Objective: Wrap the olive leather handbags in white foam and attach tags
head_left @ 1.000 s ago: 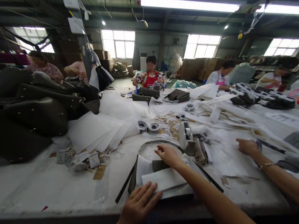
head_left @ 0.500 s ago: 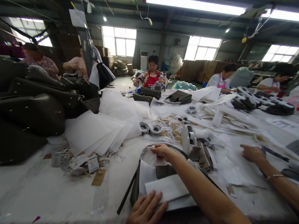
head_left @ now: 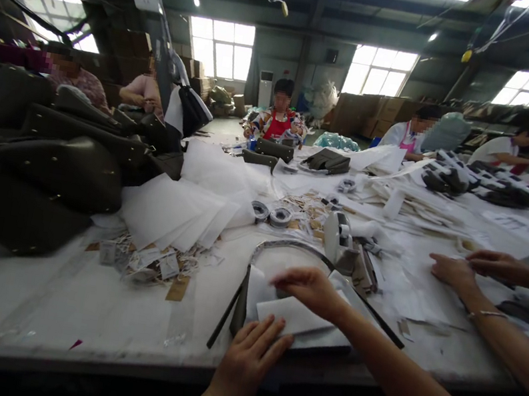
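Observation:
A dark olive bag (head_left: 240, 305) lies at the table's front edge, with an arched handle (head_left: 293, 246) covered in clear or pale wrapping and dark straps to both sides. Folded white sheets (head_left: 292, 317), thin like foam or paper, rest on it. My left hand (head_left: 255, 353) lies on the near left part of the bag and sheet, fingers stretched out. Above the sheets, just below the handle, is my right hand (head_left: 312, 292), its fingers loosely extended and fingertips smeared by motion. I see nothing between them.
Dark bags (head_left: 59, 177) are heaped left, beside fanned white sheets (head_left: 180, 218) and tags (head_left: 146, 266). Tape rolls (head_left: 280, 217) and a tape dispenser (head_left: 338, 237) stand beyond the bag. A co-worker's hands (head_left: 455, 270) work at right. Other people sit across the table.
My right hand has let go of the handle and come nearer, over the white sheets. My left hand stays on the bag. A co-worker's second hand has come into view at right.

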The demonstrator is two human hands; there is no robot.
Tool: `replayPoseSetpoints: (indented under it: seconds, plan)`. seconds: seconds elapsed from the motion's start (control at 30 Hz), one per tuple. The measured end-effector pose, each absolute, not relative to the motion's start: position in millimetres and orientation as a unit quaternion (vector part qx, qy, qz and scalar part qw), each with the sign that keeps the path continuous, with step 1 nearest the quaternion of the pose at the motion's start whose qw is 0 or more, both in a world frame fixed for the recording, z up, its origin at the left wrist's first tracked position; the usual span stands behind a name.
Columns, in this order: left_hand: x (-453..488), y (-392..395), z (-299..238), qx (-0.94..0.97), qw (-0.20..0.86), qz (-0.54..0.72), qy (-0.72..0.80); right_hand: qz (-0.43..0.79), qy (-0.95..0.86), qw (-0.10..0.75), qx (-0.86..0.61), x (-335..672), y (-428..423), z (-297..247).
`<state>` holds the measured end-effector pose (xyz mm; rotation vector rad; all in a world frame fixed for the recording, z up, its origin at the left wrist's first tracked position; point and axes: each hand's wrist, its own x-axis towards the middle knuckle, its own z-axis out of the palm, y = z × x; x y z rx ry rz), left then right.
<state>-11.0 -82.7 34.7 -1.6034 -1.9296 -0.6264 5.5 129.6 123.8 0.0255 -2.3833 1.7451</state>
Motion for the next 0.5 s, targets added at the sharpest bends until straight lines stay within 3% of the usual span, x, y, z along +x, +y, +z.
replayPoseSetpoints:
  seconds: [0.2,0.5]
  plan:
    - [-11.5,-84.8,30.9,-0.585,0.251,-0.29,-0.715,0.425,-0.877,0.169,0.147,67.0,105.8,93.5]
    - [-13.5,-91.0,22.4,-0.542,0.231,-0.367,-0.72,0.346,-0.875,0.283,0.184,88.6,94.5,74.2]
